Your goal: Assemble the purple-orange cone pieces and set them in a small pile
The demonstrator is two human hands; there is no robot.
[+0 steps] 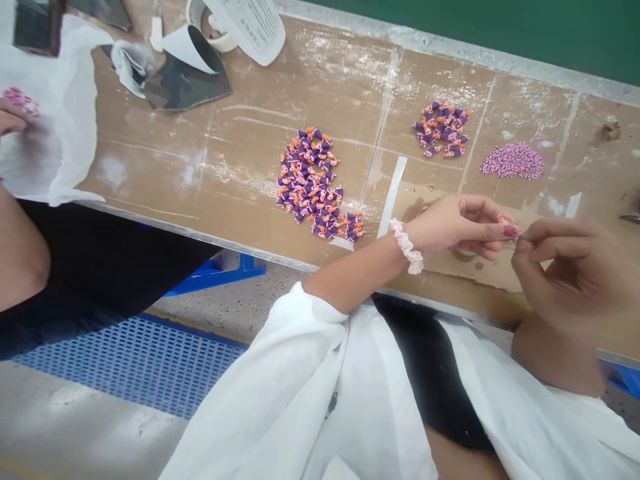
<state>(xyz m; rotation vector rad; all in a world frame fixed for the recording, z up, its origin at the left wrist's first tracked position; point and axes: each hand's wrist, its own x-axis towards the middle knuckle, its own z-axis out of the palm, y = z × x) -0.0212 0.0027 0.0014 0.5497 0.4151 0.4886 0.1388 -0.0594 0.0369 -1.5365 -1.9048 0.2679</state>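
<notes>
My left hand, with a pale scrunchie at its wrist, pinches a tiny orange-and-pink figurine between thumb and fingers. Thumb and index finger of my right hand are pressed together right beside it; what they hold, if anything, is too small to make out, and that hand is partly blurred. Beyond my hands lies a heap of tiny pink pieces. Left of it is a small group of purple, orange and pink figurines. A larger group of similar figurines lies further left.
A brown-covered workbench runs across the view. At its back left are a white plastic container, a tape roll and a dark sheet. At far left another person's hand is over white paper with pink pieces.
</notes>
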